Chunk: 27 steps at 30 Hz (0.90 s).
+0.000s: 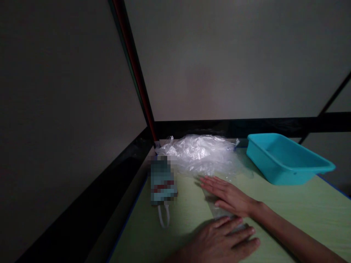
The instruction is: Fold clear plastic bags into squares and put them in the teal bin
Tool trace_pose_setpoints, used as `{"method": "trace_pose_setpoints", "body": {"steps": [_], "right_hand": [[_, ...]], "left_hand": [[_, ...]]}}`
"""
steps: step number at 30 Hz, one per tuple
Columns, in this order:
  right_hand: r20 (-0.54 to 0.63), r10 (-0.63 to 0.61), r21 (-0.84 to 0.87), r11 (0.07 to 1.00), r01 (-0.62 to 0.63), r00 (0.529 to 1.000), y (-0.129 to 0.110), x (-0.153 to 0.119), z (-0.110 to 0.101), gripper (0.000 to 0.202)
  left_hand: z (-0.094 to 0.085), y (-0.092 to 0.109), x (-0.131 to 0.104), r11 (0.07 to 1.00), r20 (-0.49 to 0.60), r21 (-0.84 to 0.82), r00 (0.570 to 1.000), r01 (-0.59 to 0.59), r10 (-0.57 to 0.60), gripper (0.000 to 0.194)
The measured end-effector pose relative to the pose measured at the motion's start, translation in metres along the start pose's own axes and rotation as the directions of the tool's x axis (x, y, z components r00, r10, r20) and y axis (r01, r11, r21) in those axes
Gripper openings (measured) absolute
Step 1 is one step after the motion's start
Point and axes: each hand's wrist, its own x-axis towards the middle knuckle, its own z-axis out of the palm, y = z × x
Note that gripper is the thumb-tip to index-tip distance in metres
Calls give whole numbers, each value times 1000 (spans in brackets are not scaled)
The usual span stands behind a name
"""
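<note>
A clear, flat sheet of plastic, perhaps a bag (216, 212), lies on the light green table (276, 213). My right hand (230, 197) rests on its upper part, palm down with the fingers stretched out to the left. Closer to me, my left hand (223, 239) lies over the lower end, its fingers spread and pointing right. Both hands are open and hold nothing. Beyond my right fingertips is a crumpled heap of clear plastic (200, 151); whether the flat piece joins it I cannot tell.
A turquoise plastic basin (285, 175) stands at the table's back right. On the left lies a blurred-out blue-green item (163, 182) with a white loop (163, 217). Grey wall panels (233, 65) with black edging rise behind and to the left.
</note>
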Motion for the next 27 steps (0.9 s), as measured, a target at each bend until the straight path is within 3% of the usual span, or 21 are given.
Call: {"method": "trace_pose_setpoints", "body": {"steps": [6, 8, 10, 12, 15, 19, 27], "right_hand": [[-247, 226, 67, 974, -216, 942, -17, -30, -13, 34], [-298, 259, 45, 965, -257, 919, -25, -44, -16, 24], [-316, 223, -15, 971, -240, 922, -32, -56, -19, 20], [-273, 149, -106, 977, -183, 951, -39, -64, -21, 20], [-128, 71, -224, 970, -99, 989, -49, -66, -21, 26], [-21, 82, -269, 959, -85, 996, -58, -63, -16, 33], [-46, 61, -366, 928, -74, 997, -56, -68, -3, 23]], "left_hand": [[-24, 1, 0, 988, -11, -147, 999, 48, -51, 41], [-30, 1, -1, 956, -67, -270, 988, 119, -142, 44], [-31, 2, -1, 883, -134, -400, 938, 245, -320, 39], [-27, 1, -2, 806, -196, -471, 849, 358, -491, 30], [-17, -1, -1, 749, -251, -486, 749, 451, -613, 22], [-9, -4, -2, 731, -255, -464, 716, 500, -651, 23], [-3, -2, -2, 715, -212, -421, 705, 558, -676, 28]]}}
